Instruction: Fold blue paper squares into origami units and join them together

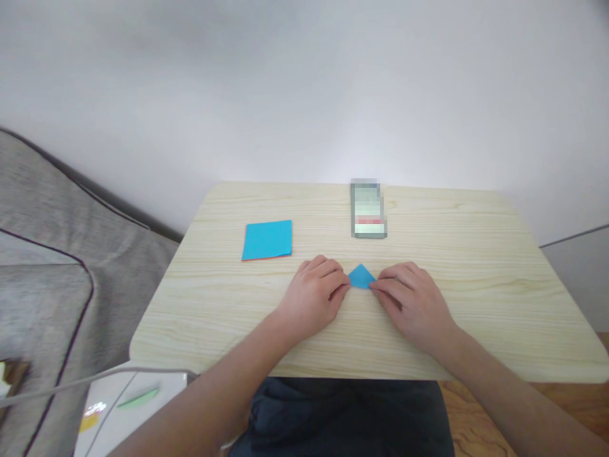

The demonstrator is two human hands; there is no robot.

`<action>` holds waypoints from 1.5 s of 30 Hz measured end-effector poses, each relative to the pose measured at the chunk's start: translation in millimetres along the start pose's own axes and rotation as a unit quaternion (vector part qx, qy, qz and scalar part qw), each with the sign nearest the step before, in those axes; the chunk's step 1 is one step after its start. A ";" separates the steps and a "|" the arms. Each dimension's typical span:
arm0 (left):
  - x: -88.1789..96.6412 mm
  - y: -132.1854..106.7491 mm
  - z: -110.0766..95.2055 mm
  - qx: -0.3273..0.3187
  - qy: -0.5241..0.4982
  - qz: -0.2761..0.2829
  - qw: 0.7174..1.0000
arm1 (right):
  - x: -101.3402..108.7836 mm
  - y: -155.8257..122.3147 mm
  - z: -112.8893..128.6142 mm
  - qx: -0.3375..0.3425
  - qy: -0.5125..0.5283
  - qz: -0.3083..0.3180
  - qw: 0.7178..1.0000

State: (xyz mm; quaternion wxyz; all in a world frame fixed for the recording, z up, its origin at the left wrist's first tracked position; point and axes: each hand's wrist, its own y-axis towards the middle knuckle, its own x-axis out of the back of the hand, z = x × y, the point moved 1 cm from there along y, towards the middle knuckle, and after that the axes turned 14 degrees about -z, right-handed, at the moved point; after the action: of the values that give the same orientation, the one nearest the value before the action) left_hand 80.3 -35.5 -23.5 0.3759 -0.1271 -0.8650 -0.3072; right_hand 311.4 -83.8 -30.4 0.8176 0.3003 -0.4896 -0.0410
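Note:
A small folded blue paper triangle [361, 276] lies on the light wooden table [476, 285], near its middle. My left hand [316, 295] rests on the table with curled fingers pinching the triangle's left corner. My right hand [412, 298] mirrors it and pinches the right corner. Most of the paper's lower edge is hidden between the fingertips.
A stack of square papers, blue on top [267, 240], lies at the table's left rear. A phone [368, 208] lies flat at the back centre. A grey cushion [42, 266] sits to the left, with a white object and cable [118, 393] below it. A white wall stands behind.

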 end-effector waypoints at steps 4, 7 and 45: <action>-1.1 0.4 2.3 0.006 -0.008 0.005 1.000 | -2.4 4.6 13.1 -0.011 -0.027 0.004 1.000; -1.6 0.4 3.0 0.009 -0.015 0.002 1.000 | -6.3 8.1 20.0 -0.010 -0.026 0.012 1.000; 5.8 19.2 -1.0 0.067 0.046 0.065 0.995 | -3.7 -5.4 -0.9 -0.180 -0.025 -0.052 0.982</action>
State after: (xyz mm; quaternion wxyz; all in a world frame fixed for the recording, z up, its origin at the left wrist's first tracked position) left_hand 85.5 -21.2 -10.4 0.4419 -0.1432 -0.8554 -0.2293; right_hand 311.4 -86.4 -36.4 0.8427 0.1721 -0.4779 -0.1785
